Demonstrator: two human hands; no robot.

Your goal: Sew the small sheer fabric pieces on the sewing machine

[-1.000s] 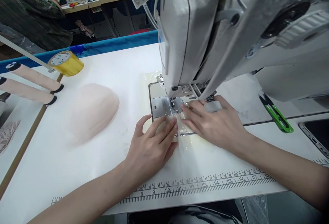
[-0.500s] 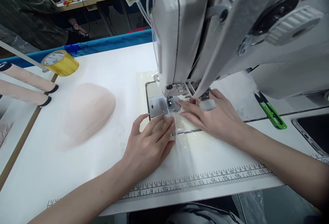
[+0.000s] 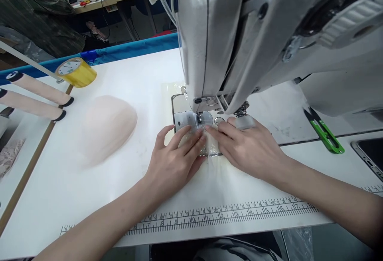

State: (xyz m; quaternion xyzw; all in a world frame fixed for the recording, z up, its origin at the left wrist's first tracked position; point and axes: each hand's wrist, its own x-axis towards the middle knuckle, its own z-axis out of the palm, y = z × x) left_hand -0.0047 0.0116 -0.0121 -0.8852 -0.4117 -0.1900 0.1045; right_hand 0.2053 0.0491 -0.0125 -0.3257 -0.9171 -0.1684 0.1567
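Observation:
A thin see-through strip [image 3: 212,146] lies over the metal needle plate [image 3: 184,120] of a sewing machine [image 3: 196,41], running toward the table's front edge. My left hand [image 3: 176,153] rests on its left side, fingers spread and fingertips pressing down just in front of the presser foot [image 3: 199,118]. From the other side, my right hand [image 3: 248,145] lays its stretched-out fingers on the strip, one fingertip close to the foot. The undersides of both hands are hidden. Left of them, a sheer beige molded cup [image 3: 110,127] lies on the white table.
Green thread snips [image 3: 326,135] and a phone [image 3: 371,153] lie at the right. A roll of yellow tape [image 3: 77,72] and two beige rods [image 3: 38,95] are at the left. A printed ruler [image 3: 209,216] runs along the front edge. Another person's clothing [image 3: 36,17] shows at the upper left.
My right hand's fingers have drawn closer together, and its fingertips now sit over the strip nearer my left hand. My left hand stays in place. The view has shifted slightly.

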